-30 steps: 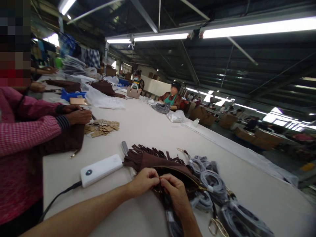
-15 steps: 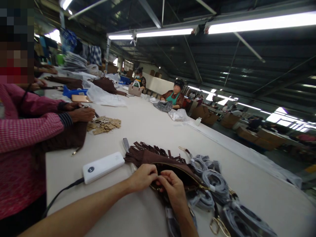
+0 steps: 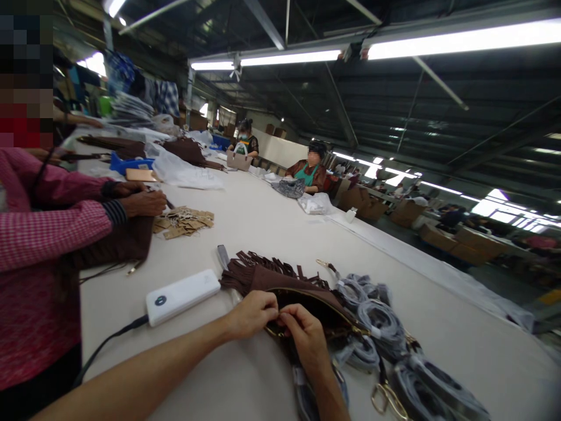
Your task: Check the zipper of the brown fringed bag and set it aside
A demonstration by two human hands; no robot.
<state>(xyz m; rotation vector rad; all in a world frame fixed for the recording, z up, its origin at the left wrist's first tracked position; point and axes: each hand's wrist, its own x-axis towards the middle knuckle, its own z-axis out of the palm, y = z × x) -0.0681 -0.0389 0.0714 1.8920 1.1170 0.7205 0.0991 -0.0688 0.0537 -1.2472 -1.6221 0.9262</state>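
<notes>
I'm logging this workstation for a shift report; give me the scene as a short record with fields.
Main item: brown fringed bag, open, on the table
Hands: left hand and right hand, fingertips close together at its opening; anything pinched is too small to tell
Left of bag: white device with black cable
Right of bag: wrapped coils
Co-worker: hands at brown material, near tan tags

The dark-brown fringed handbag [image 3: 295,285] lies before me on the counter [image 3: 245,216], its gold-toned zipper [image 3: 347,316] gaping open, dark inside, fringe [image 3: 263,263] splayed loosely along the far edge and left end.
</notes>
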